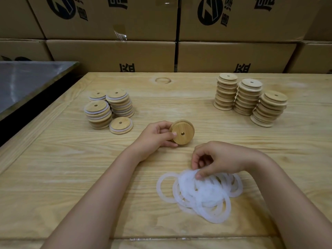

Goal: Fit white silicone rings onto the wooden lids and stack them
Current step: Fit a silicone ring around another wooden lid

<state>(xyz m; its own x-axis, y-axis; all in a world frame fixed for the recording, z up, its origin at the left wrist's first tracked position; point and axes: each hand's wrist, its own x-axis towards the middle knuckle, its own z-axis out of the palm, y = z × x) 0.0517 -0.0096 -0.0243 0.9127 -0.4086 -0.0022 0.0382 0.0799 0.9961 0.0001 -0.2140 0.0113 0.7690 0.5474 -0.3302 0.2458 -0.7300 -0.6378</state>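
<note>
Several overlapping rings (pixel 201 193) blur beneath right hand (pixel 222 159).

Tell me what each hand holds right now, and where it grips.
The left hand holds a wooden lid by its rim. The right hand touches the ring pile; grip unclear.

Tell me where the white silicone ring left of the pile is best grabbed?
Probably pinch the white silicone ring on its free left arc, coming from the left: it lies flat on the wooden table, and only that side is clear of the ring pile.
</note>
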